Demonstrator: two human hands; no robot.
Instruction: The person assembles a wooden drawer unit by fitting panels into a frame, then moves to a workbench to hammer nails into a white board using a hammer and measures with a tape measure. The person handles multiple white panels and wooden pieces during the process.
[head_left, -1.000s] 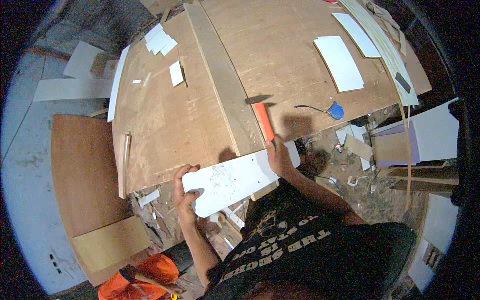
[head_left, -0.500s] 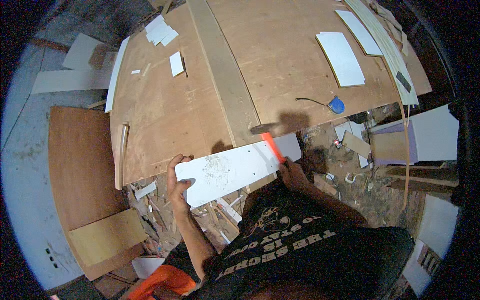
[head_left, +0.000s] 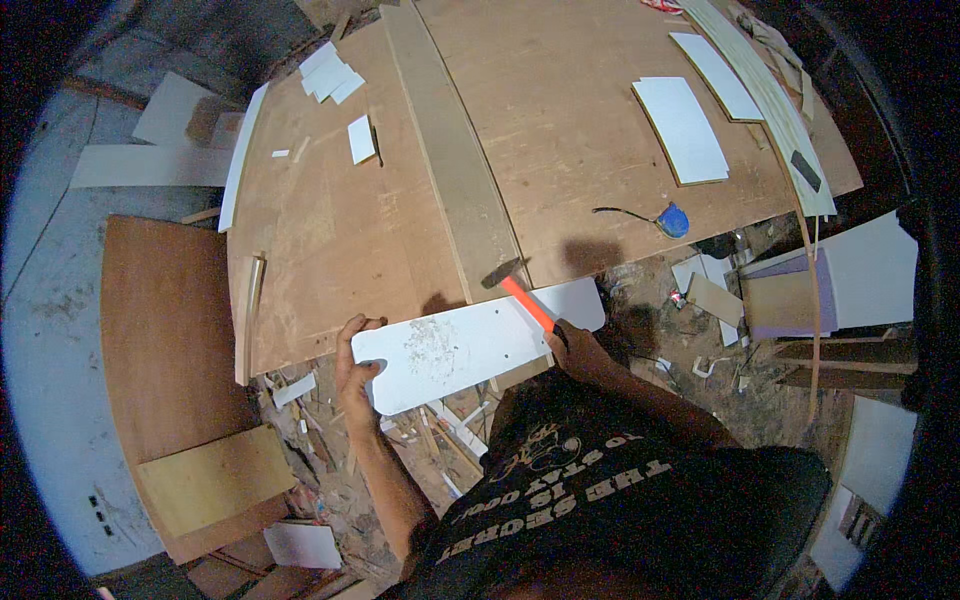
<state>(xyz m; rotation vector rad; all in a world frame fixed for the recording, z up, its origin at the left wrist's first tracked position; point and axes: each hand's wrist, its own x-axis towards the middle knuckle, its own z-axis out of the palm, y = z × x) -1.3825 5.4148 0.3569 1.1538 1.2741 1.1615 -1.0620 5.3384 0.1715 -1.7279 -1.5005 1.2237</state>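
My left hand point(head_left: 360, 372) grips the left end of a long white board point(head_left: 440, 355) with rounded corners, thumb on its face and fingers round its edge. Smudges and a few small dark holes mark the board, which lies tilted along the near edge of a plywood worktable point(head_left: 570, 110). In my right hand point(head_left: 575, 350), a hammer point(head_left: 527, 305) with an orange shaft and black grip is held over the board's right part. Its dark metal head hangs just beyond the board's far edge, above the worktable.
A blue tape measure point(head_left: 672, 221) lies near the table's right edge. White panels point(head_left: 682, 130) rest at the right, with smaller white pieces point(head_left: 330, 73) at the far left. Offcuts and scraps point(head_left: 460, 430) litter the floor below. Brown sheets point(head_left: 170, 350) lean at the left.
The hammer head has swung slightly left and toward me, now showing more of its side. The board stays in my left hand, nearly in place. The view has shifted slightly.
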